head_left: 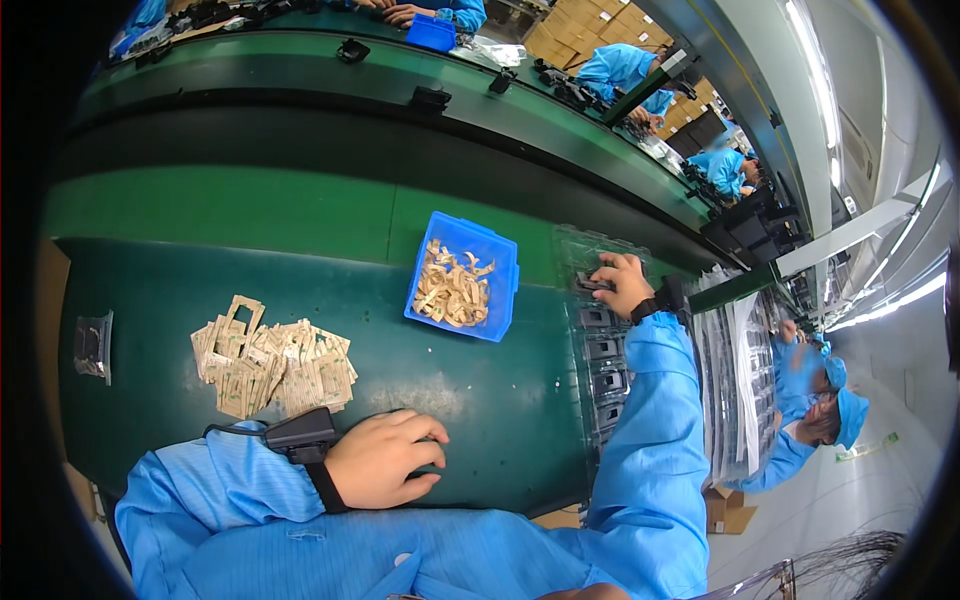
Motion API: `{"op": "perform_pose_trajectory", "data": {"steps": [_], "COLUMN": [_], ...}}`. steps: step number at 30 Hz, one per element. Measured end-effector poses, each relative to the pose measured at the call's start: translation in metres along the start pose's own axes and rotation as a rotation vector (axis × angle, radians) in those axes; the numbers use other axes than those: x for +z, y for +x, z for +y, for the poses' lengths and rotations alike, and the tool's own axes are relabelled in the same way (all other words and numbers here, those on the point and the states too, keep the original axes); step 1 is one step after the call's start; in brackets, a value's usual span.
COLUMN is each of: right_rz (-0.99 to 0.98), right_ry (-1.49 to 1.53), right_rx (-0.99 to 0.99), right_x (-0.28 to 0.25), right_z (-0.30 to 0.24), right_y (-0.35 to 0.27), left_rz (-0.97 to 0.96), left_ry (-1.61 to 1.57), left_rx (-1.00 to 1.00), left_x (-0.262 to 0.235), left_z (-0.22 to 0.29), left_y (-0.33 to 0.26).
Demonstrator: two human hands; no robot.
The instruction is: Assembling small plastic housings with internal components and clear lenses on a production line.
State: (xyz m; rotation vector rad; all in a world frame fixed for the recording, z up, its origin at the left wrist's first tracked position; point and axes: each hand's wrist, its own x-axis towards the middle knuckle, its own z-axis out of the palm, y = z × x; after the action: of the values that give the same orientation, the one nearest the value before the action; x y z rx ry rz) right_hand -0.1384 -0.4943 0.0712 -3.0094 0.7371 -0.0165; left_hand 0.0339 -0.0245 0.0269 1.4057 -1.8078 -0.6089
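Note:
My left hand (388, 458) lies on the green mat near the table's front edge, its fingers loosely bent and apart, with nothing in them. On the right, my right hand (622, 284) reaches to the far part of a clear plastic tray (612, 440). Its thumb and fingers close around a small dark part (588, 280) there; the fingertips partly hide it. More dark parts (605, 349) sit in the tray's pockets in a column. Left of the tray stands a blue bin (512, 290) holding many curled tan strips (452, 288).
A heap of flat tan sticker pieces (275, 365) spreads over the mat (500, 430). At the left edge lies a small clear bag (93, 346). A stack of clear trays (735, 390) stands right of my arm. Beyond the table runs a conveyor line (300, 70), with co-workers in blue along it.

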Motion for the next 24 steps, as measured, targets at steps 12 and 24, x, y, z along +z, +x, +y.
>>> {"op": "perform_pose_trajectory", "data": {"steps": [12, 24], "right_rz": [-0.070, 0.037], "right_ry": [0.004, 0.027], "right_rx": [-0.046, -0.066], "right_x": [-0.014, -0.027], "right_z": [-0.011, -0.023], "right_y": [-0.043, -0.067], "left_rz": [0.007, 0.003], "left_ry": [-0.005, 0.017], "left_rx": [0.016, 0.018], "left_x": [0.002, -0.001], "left_z": [0.000, -0.001], "left_y": [-0.002, -0.004]}}
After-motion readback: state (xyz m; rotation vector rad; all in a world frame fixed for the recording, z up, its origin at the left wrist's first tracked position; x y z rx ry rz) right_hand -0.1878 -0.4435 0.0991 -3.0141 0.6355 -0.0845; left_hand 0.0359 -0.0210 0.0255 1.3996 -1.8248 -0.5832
